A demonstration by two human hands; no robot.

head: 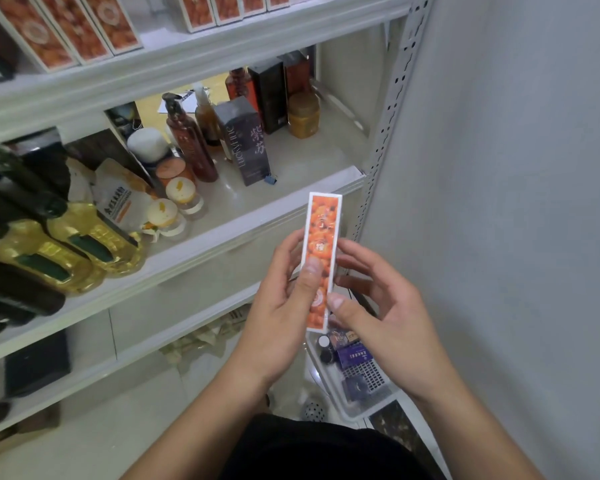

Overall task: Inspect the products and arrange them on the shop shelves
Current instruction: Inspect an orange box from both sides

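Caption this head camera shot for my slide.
Left hand and right hand hold a slim orange box before stocked white shelves.

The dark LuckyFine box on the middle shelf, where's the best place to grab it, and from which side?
Probably its upper half, from the open front of the shelf. The LuckyFine box stands upright and tall near the front, with the brown pump bottle close on its left, so the top is freest. The left hand and right hand hold the orange box.

White metal shelving [187,60] against a plain grey wall [516,168], pale floor [136,445] below
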